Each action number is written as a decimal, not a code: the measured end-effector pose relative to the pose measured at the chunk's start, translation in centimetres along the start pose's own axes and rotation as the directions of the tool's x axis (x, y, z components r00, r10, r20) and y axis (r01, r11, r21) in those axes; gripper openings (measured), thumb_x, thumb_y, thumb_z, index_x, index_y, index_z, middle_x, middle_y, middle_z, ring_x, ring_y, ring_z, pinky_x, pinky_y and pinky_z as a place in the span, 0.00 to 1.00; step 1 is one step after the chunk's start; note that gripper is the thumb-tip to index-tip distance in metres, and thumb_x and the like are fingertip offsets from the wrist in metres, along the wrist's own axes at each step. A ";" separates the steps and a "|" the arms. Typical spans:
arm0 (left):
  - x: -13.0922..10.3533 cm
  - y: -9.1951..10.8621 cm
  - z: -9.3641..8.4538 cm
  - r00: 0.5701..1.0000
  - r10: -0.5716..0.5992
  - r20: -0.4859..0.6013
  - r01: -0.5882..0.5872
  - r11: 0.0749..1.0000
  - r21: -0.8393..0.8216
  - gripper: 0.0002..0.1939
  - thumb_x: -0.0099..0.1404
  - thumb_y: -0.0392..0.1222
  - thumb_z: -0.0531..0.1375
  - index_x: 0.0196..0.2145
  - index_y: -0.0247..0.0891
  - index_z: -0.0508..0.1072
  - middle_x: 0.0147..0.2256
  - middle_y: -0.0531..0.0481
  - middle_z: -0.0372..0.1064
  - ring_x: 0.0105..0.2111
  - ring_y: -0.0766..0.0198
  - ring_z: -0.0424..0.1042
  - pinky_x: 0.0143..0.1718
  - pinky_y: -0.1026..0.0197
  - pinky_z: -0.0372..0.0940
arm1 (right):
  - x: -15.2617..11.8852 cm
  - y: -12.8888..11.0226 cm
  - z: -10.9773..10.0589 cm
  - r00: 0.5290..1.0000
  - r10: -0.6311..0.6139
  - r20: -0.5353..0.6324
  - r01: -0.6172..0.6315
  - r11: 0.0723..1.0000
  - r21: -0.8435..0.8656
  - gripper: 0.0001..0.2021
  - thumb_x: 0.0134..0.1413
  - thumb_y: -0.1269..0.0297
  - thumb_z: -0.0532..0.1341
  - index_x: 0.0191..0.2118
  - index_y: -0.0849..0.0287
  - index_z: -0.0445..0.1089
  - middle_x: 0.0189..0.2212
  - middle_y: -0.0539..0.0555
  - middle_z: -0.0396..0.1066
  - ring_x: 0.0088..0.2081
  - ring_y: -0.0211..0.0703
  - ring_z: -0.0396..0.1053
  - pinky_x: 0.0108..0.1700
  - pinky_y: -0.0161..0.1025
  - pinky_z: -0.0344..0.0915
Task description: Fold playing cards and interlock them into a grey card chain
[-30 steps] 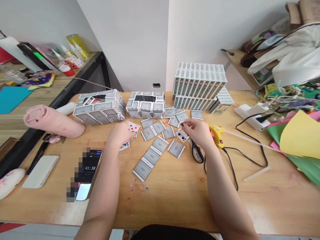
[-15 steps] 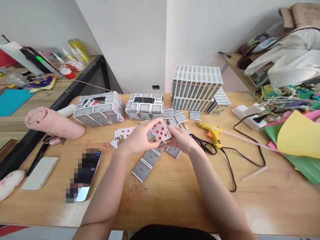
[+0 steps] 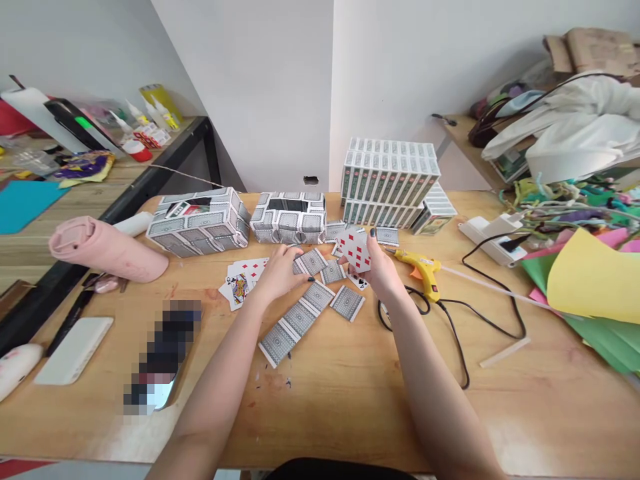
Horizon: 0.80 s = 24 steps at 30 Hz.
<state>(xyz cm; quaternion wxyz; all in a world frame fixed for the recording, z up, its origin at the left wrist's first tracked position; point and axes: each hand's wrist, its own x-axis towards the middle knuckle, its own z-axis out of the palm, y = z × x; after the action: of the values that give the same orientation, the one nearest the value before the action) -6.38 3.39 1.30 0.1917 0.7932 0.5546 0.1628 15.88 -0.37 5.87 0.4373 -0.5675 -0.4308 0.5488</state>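
Observation:
My right hand (image 3: 383,268) grips a playing card (image 3: 356,251) with red diamonds facing me, thumb along its right edge. My left hand (image 3: 281,272) has its thumb and fingers around the edge of a patterned, back-up card (image 3: 311,261). Below it, a strip of joined cards (image 3: 295,325) with grey backs lies slanted on the table. Beside the strip is a single folded card (image 3: 347,303). Left of my left hand, loose cards (image 3: 239,285) lie face up, one a queen. A black-spade card (image 3: 359,280) lies partly under my right hand.
Two card-covered boxes (image 3: 199,223) with slots on top and stacked card packs (image 3: 390,175) line the back. A yellow glue gun (image 3: 424,272) with a cord lies right, near black scissors (image 3: 419,300). A phone (image 3: 163,360) and pink roll (image 3: 110,250) are left.
My hands have parted from around the diamond card. The right hand has carried it to the right, and the left hand has taken hold of a back-up card. The view has shifted slightly.

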 end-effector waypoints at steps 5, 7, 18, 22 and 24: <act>0.1 -0.1 -0.7 1.000 -0.008 -0.020 0.005 0.988 -0.154 0.16 0.51 0.45 0.63 0.38 0.40 0.71 0.39 0.49 0.60 0.37 0.59 0.65 0.40 0.58 0.61 | 0.4 0.8 -0.4 0.998 -0.057 -0.003 0.056 0.991 -0.124 0.21 0.49 0.47 0.57 0.38 0.61 0.73 0.36 0.56 0.75 0.31 0.41 0.70 0.31 0.36 0.66; 0.2 -0.2 -1.3 0.999 0.003 -0.044 -0.013 0.977 -0.212 0.09 0.55 0.45 0.60 0.33 0.39 0.71 0.37 0.49 0.62 0.35 0.61 0.65 0.38 0.60 0.60 | 0.5 1.2 -0.5 0.994 -0.110 -0.013 0.107 0.985 -0.134 0.21 0.44 0.52 0.62 0.42 0.60 0.71 0.38 0.55 0.74 0.36 0.43 0.71 0.36 0.37 0.67; -0.3 1.2 -3.5 0.992 -0.117 0.042 0.119 0.789 -0.603 0.22 0.56 0.54 0.59 0.44 0.37 0.68 0.32 0.50 0.72 0.29 0.64 0.69 0.27 0.66 0.60 | 0.1 0.5 -0.6 0.953 -0.278 -0.120 0.276 0.961 -0.034 0.08 0.42 0.66 0.63 0.32 0.60 0.69 0.32 0.52 0.73 0.33 0.40 0.70 0.36 0.36 0.65; -0.4 1.4 -4.0 0.981 -0.075 0.177 0.174 0.735 -0.655 0.18 0.54 0.52 0.61 0.37 0.36 0.70 0.28 0.52 0.71 0.25 0.67 0.67 0.25 0.67 0.58 | -0.1 0.2 -0.6 0.952 -0.300 -0.061 0.302 0.953 0.033 0.08 0.45 0.65 0.62 0.29 0.57 0.60 0.24 0.46 0.68 0.26 0.35 0.66 0.30 0.33 0.62; -0.4 1.5 -4.3 0.980 -0.056 0.192 0.176 0.703 -0.689 0.14 0.52 0.48 0.63 0.32 0.35 0.71 0.29 0.52 0.72 0.26 0.68 0.68 0.27 0.67 0.60 | -0.3 0.0 -0.5 0.946 -0.323 0.001 0.322 0.945 0.058 0.09 0.48 0.62 0.61 0.30 0.55 0.57 0.24 0.45 0.66 0.26 0.35 0.65 0.31 0.34 0.63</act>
<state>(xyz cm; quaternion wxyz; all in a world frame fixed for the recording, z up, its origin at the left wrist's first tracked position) -7.24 3.11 5.75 0.5316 0.6342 0.4831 0.2861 16.33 -0.65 5.92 0.5349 -0.4739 -0.5042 0.4849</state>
